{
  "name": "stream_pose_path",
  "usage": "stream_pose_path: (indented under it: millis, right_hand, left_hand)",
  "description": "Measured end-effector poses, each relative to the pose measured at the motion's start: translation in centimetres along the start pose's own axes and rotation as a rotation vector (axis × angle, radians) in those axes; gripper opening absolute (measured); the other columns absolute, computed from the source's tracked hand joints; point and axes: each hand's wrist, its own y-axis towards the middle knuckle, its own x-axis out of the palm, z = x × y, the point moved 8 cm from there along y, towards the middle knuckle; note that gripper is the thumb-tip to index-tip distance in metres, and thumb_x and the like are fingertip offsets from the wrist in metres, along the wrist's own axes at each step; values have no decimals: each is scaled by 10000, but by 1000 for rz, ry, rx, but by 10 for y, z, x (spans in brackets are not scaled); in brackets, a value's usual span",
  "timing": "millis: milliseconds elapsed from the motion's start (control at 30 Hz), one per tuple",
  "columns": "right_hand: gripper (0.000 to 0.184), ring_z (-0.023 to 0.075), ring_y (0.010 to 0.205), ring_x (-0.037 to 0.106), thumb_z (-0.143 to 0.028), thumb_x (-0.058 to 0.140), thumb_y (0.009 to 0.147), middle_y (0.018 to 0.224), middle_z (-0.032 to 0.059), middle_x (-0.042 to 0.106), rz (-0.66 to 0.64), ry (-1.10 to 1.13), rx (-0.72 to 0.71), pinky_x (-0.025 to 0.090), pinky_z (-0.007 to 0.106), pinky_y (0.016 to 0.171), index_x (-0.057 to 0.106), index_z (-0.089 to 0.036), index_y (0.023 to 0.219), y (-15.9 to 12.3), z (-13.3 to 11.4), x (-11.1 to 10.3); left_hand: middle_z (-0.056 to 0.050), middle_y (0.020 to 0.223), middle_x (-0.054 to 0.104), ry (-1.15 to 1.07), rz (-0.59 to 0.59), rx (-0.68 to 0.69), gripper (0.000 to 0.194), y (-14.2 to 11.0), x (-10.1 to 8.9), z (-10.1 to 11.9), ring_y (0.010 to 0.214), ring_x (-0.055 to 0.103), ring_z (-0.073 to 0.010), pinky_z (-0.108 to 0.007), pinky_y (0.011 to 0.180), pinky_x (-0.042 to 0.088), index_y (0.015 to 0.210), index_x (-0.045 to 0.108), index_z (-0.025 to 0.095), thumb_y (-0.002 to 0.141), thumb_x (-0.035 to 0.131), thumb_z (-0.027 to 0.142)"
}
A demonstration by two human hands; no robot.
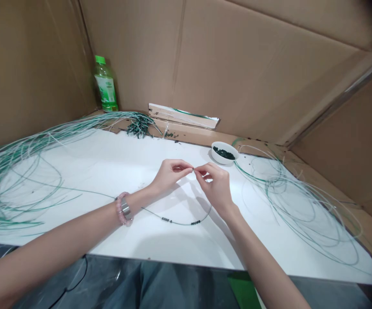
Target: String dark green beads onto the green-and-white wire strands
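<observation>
My left hand point(173, 175) and my right hand point(216, 182) meet fingertip to fingertip above the white tabletop, both pinched closed. A tiny dark piece, perhaps a bead, shows between the fingertips; which hand grips it is hard to tell. From beneath my right hand a thin green wire point(181, 224) loops down and leftward, passing under my left wrist. Small black beads point(195, 222) sit on this wire in two short groups. Just beyond my right hand stands a white bowl point(236, 160) of dark green bits.
Green and white wires point(28, 146) spread over the left side, with a dark beaded cluster point(139, 125) at their far end. Loose wire coils point(302, 201) lie right. A green bottle point(106, 88) stands in the back corner. Cardboard walls point(224, 64) enclose the white tabletop point(102, 244).
</observation>
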Motion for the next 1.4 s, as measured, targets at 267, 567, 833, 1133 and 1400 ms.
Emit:
stream_pose_path:
  millis: [267,567,833,1133,1400]
  right_hand:
    - [109,157,689,634,-250,630,783,747,46,700,-23,154,198,522,241,572,700,-172,755,0,21,4]
    - [93,198,790,645,-244,611,691,822,64,703,-104,205,384,504,262,592,650,-160,691,-1,35,11]
    - [287,184,808,646,-390,559,768,836,85,730,-354,356,534,480,244,589,700,-153,847,-2,46,18]
    - [304,179,784,672,-424,668,716,787,96,739,-353,553,615,472,247,641,707,-141,823,-8,50,30]
    - [295,215,1046,639,-449,571,818,1031,106,718,-95,785,703,525,301,740,639,-183,925,-6,66,22]
  left_hand:
    - [-60,746,698,20,9,0,157,0,-1,-2,719,633,-143,-253,710,493,729,691,112,704,698,267]
    - [-41,695,673,40,64,0,164,1,-4,1,679,613,-136,-245,675,478,686,662,123,695,687,285]
    - [-34,660,657,1,175,-45,182,6,-16,0,633,590,-130,-258,670,482,664,647,128,667,682,307]
    - [-59,775,683,-3,120,-57,232,5,-9,-5,692,596,-137,-265,709,482,762,662,120,685,683,338]
    - [-100,858,697,305,-521,-258,439,-10,7,-2,770,632,-185,-261,675,459,899,675,127,806,515,525]
